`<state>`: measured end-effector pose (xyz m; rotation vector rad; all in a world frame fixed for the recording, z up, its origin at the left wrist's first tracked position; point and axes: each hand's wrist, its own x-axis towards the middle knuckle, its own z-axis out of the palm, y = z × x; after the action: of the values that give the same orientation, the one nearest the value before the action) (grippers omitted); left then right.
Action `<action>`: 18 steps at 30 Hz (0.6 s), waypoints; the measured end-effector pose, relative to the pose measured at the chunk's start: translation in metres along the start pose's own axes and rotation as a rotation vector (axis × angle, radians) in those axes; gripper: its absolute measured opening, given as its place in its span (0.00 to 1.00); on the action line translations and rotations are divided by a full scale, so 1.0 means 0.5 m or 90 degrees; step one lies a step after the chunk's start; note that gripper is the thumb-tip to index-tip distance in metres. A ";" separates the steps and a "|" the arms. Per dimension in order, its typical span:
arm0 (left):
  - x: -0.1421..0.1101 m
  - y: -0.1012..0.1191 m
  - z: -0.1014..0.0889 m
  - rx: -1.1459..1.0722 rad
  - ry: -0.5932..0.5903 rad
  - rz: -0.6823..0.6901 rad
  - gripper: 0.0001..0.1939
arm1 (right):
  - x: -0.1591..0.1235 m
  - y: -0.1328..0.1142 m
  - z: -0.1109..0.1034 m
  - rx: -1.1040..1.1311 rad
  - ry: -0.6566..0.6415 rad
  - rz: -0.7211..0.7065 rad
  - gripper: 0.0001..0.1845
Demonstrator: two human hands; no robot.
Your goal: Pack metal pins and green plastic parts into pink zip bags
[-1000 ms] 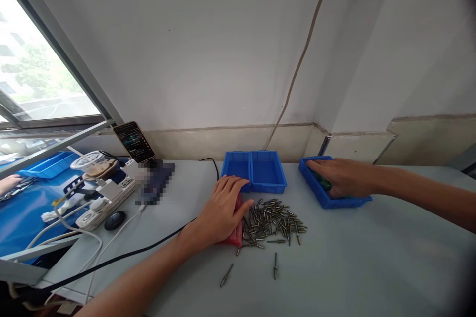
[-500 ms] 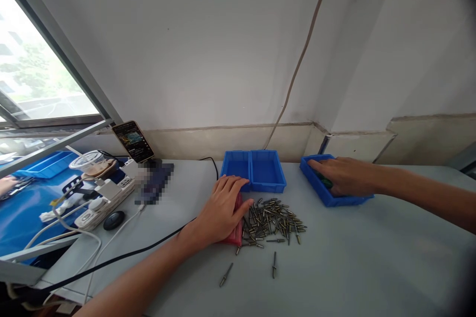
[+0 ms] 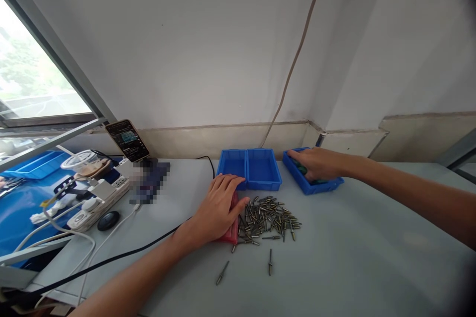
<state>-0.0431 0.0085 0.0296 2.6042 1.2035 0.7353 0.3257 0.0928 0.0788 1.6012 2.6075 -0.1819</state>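
My left hand (image 3: 217, 213) lies palm down, fingers stretched out, on a flat red object (image 3: 234, 232) on the grey table. Just right of it is a pile of several small metal rivets (image 3: 269, 218); two loose ones (image 3: 222, 273) lie nearer to me. My right hand (image 3: 316, 163) reaches into a small blue bin (image 3: 308, 189) at the back. Its fingers lie flat over green items (image 3: 302, 170) inside, which are mostly hidden. That bin sits close to the right side of a double blue bin (image 3: 246, 168).
A phone (image 3: 127, 139) leans at the back left beside a white power strip (image 3: 98, 198) with cables. A black cable (image 3: 111, 260) crosses the table under my left arm. A blue tray (image 3: 33, 163) sits by the window at far left.
My right hand has slid the small blue bin to the left, closer to the double bin. My left hand stays on the red object. The view has shifted slightly.
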 end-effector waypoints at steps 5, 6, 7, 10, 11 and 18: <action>-0.001 -0.002 0.002 -0.001 0.003 0.007 0.22 | 0.041 -0.045 -0.008 -0.038 -0.037 0.026 0.26; -0.001 -0.002 0.002 -0.001 0.003 0.007 0.22 | 0.048 -0.055 -0.009 -0.039 -0.042 0.025 0.26; -0.001 -0.002 0.001 -0.001 0.003 0.006 0.22 | 0.054 -0.064 -0.011 -0.041 -0.045 0.026 0.26; -0.001 0.000 0.000 0.003 -0.001 0.003 0.23 | 0.069 -0.082 -0.018 -0.037 -0.060 0.031 0.26; 0.000 0.001 0.000 0.006 -0.003 0.003 0.23 | 0.072 -0.085 -0.021 -0.033 -0.067 0.033 0.26; 0.000 0.002 0.000 0.006 0.006 0.011 0.22 | 0.084 -0.082 -0.036 -0.005 -0.120 0.034 0.27</action>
<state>-0.0426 0.0078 0.0300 2.6256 1.1914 0.7473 0.2700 0.1141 0.0936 1.5657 2.4204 -0.3034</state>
